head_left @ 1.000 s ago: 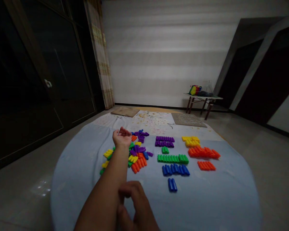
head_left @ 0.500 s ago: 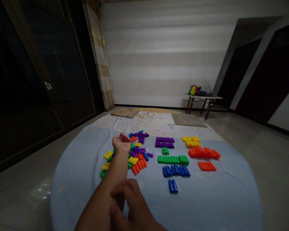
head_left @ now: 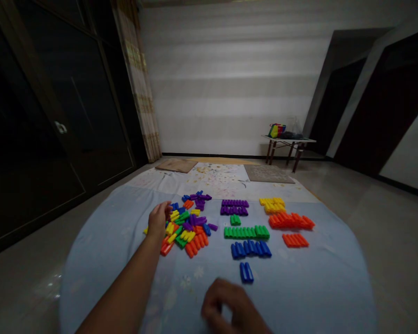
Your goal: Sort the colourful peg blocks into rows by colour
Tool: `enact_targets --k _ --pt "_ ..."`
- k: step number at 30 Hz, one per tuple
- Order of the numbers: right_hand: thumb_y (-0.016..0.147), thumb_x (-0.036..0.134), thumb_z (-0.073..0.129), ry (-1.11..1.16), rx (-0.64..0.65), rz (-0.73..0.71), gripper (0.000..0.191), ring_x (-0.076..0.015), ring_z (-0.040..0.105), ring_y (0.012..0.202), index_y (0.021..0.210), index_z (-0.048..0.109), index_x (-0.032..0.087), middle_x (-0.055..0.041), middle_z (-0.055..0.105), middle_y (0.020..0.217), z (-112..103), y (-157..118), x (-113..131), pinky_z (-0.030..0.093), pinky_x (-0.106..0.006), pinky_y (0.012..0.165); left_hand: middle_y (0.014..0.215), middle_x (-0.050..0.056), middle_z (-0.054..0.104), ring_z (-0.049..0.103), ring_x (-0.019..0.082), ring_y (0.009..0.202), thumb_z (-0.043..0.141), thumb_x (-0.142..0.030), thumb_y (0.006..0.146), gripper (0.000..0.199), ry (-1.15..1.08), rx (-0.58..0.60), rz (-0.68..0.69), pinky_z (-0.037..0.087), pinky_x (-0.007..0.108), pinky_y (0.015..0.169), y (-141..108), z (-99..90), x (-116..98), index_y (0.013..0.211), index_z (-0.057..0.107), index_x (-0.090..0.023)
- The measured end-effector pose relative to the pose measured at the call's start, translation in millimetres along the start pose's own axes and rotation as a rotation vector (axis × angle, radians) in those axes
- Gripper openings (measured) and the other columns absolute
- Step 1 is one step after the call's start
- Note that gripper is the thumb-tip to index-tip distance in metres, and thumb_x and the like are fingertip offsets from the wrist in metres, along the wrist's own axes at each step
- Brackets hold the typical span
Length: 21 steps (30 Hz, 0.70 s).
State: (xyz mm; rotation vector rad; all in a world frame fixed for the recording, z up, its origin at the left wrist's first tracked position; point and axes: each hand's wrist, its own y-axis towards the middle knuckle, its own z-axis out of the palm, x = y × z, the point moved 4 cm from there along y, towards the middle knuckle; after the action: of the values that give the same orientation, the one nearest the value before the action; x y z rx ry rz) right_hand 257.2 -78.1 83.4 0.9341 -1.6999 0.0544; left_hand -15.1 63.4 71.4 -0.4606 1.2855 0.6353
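A mixed heap of small plastic pegs (head_left: 195,220) in orange, yellow, green, blue and purple lies on the cloth left of centre. My left hand (head_left: 158,218) is at the heap's left side, fingers loosely bent and apart, with no peg visible in it. Near the front of the table is my right hand (head_left: 231,304), blurred, its fingers curled toward the thumb around a gap that shows nothing inside. Beyond it lie a blue pair of pegs (head_left: 246,272) and a blue row (head_left: 251,249).
Green (head_left: 242,232), purple (head_left: 234,203), yellow (head_left: 272,202) and orange rows (head_left: 290,221) lie to the right, a smaller orange row (head_left: 295,240) nearer me. Two flat boards, left (head_left: 176,165) and right (head_left: 268,174), lie at the far edge. A side table (head_left: 288,139) stands behind.
My left hand has turned from palm up and shifted left, uncovering more pegs. My right hand has moved right, away from the left forearm, and curled. The view has shifted slightly.
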Motion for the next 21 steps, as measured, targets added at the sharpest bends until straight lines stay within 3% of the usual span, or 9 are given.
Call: enact_targets --k 3,6,9,12,17,21 --pt "0.086 0.041 0.045 -0.195 -0.33 0.195 0.029 -0.0126 0.05 0.061 0.069 0.055 0.02 -0.0001 0.054 0.064 -67.4 6.5 -39.2 0.041 -0.025 0.058 0.055 -0.002 0.056 0.048 0.012 0.052 0.061 -0.037 0.057 0.023 0.276 0.159 0.076 0.036 0.024 0.052 -22.4 -0.1 3.1 0.066 0.062 -0.016" --pt "0.085 0.043 0.046 -0.3 -0.469 0.215 0.03 -0.0123 0.049 0.058 0.069 0.056 0.019 0.0006 0.052 0.063 -119.7 3.6 -65.4 0.04 -0.024 0.055 0.057 0.0 0.059 0.051 0.015 0.059 0.062 -0.04 0.059 0.022 0.473 0.305 0.136 0.036 0.026 0.058 -46.6 2.6 1.8 0.061 0.062 -0.018" --pt "0.083 0.044 0.048 -0.387 -0.586 0.215 0.03 -0.0132 0.051 0.06 0.073 0.059 0.019 -0.0004 0.055 0.065 -152.3 -9.1 -83.1 0.041 -0.025 0.057 0.071 0.003 0.064 0.055 0.019 0.072 0.055 -0.04 0.067 0.022 0.867 0.431 0.283 0.037 0.029 0.069 -64.2 5.7 -2.5 0.068 0.063 -0.02" --pt "0.082 0.046 0.048 -0.434 -0.713 0.258 0.031 -0.0144 0.054 0.063 0.075 0.061 0.018 -0.0019 0.059 0.069 -168.5 -24.5 -97.8 0.043 -0.026 0.06 0.081 0.006 0.065 0.055 0.024 0.086 0.053 -0.041 0.068 0.023 1.27 0.483 0.41 0.034 0.035 0.082 -70.9 5.5 -0.1 0.076 0.064 -0.022" --pt "0.082 0.047 0.047 -0.466 -0.784 0.322 0.033 -0.0142 0.054 0.059 0.072 0.06 0.018 -0.0012 0.058 0.065 -174.0 -37.2 -113.7 0.043 -0.026 0.057 0.08 0.009 0.065 0.053 0.033 0.093 0.068 -0.039 0.053 0.029 1.151 0.418 0.415 0.025 0.045 0.093 -65.6 2.2 8.7 0.079 0.067 -0.026" --pt "0.082 0.047 0.046 -0.459 -0.773 0.319 0.032 -0.0145 0.055 0.059 0.073 0.06 0.019 -0.0016 0.059 0.065 -174.2 -39.6 -116.5 0.044 -0.026 0.057 0.083 0.01 0.065 0.051 0.035 0.1 0.067 -0.033 0.052 0.028 1.181 0.395 0.402 0.021 0.047 0.096 -65.2 3.3 10.9 0.079 0.067 -0.025"
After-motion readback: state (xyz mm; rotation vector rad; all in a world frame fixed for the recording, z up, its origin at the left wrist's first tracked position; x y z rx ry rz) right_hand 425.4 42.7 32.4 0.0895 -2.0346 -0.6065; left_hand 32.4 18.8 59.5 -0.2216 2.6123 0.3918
